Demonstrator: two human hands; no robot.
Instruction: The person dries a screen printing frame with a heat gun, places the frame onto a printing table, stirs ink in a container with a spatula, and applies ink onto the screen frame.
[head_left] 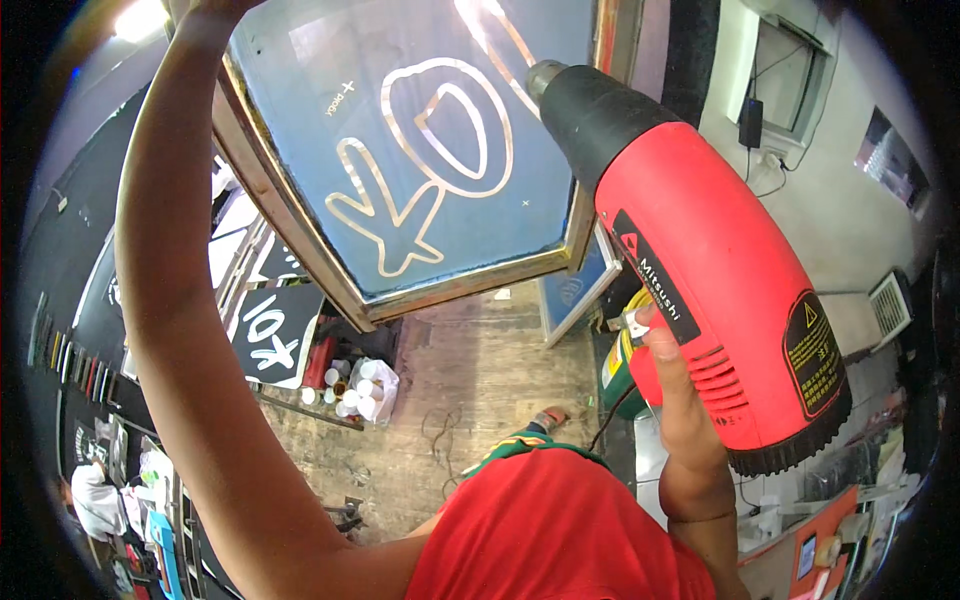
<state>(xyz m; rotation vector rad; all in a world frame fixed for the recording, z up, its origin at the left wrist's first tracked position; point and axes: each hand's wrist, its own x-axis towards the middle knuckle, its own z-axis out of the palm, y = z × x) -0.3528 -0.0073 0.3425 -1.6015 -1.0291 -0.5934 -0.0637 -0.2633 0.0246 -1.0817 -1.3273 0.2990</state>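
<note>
My right hand (pixel 676 378) is wrapped around the handle of a red heat gun (pixel 715 240) with a black front and metal nozzle. The nozzle sits close to the upper right of a framed screen printing screen (pixel 330 110), which has blue mesh and pale outlined lettering. I cannot tell whether the nozzle touches the mesh. The screen is held up, tilted, its wooden frame worn and stained. My left arm reaches up along the frame's left side. Only a sliver of my left hand (pixel 215 6) shows by the frame's upper left corner; its fingers are out of the picture.
A second blue screen (pixel 582 285) leans beyond the lower right corner. Below left lie a black printed panel (pixel 275 335) and several white containers (pixel 366 390). A green and yellow container (pixel 618 372) stands behind my right hand. Cords (pixel 440 435) lie on the wooden floor. Another person (pixel 97 500) is far left.
</note>
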